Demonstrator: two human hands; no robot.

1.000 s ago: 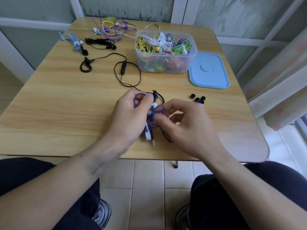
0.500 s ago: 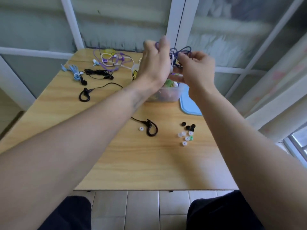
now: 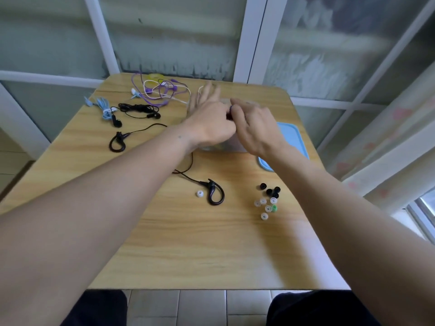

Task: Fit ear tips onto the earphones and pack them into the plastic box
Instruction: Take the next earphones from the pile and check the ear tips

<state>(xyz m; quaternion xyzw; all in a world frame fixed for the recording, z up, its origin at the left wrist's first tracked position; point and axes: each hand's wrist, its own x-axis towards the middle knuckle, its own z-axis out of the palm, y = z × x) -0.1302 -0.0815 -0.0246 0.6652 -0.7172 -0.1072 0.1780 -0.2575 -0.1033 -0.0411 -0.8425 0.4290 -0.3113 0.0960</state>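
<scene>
Two hands reach together over the clear plastic box (image 3: pixel 231 147), which lies almost wholly hidden beneath them; only a strip of its near wall shows under the wrists. The left hand (image 3: pixel 209 118) has its fingers stretched forward and relaxed, holding nothing visible. The right hand (image 3: pixel 255 124) has its fingers bent down toward the box, and a small dark purple bit of earphone cord (image 3: pixel 231 109) shows at its fingertips, just beside the left hand; whether they pinch it or have let go cannot be told through the blur. Judging by this, the bundle is going down into the box directly under both hands, so the drop is straight below the fingers.

Nearer the person than the fingers lies the black ear-hook earphone (image 3: pixel 215 192), its cable running back under the left forearm, with one white silicone ear tip (image 3: pixel 199 193) just beside its hook. A cluster of black, clear and green ear tips (image 3: pixel 268 200) sits under the right forearm. The light blue box lid (image 3: pixel 290 137) lies just right of the right hand. Beyond and left of the fingers are purple and white tangled earphones (image 3: pixel 160 92), coiled black earphones (image 3: pixel 138 110) and light blue earphones (image 3: pixel 103 108).
</scene>
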